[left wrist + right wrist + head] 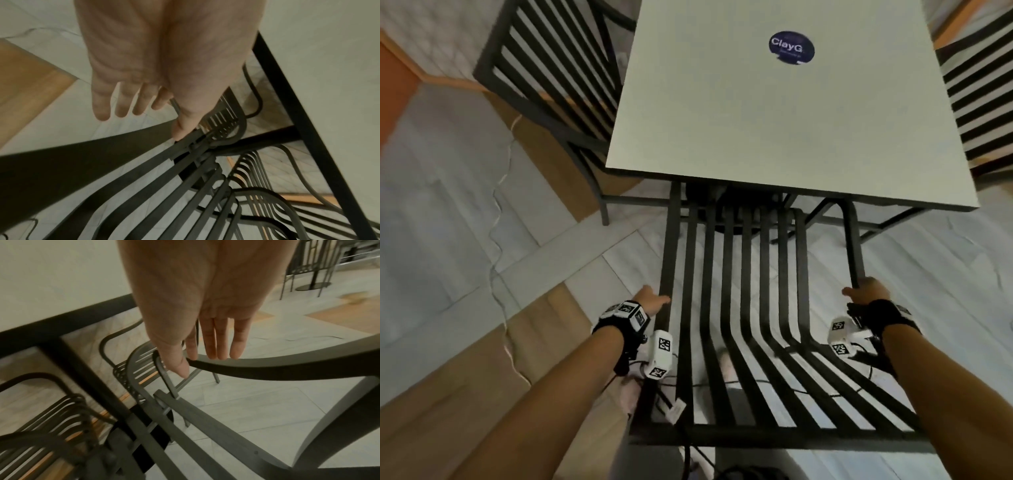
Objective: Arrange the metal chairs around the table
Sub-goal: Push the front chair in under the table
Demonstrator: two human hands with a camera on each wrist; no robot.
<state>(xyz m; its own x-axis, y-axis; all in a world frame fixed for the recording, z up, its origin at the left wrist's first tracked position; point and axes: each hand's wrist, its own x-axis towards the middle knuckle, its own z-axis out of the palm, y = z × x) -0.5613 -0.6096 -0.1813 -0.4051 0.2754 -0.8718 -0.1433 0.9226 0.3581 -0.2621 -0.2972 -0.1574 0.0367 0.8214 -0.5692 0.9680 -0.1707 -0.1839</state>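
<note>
Head view: my left hand [652, 300] lies flat-fingered against 1 side rail of the slatted metal chair [739, 291], nosed under the table [774, 120], my right hand [866, 291] resting on its armrest; I judge it rigid, heavy, best held by both rails.

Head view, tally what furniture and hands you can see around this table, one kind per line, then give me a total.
Metal chairs: 3 – near chair, left chair, right chair
Tables: 1 – white table
Hands: 2 – left hand, right hand, one at each side of the near chair
Total: 6
</note>
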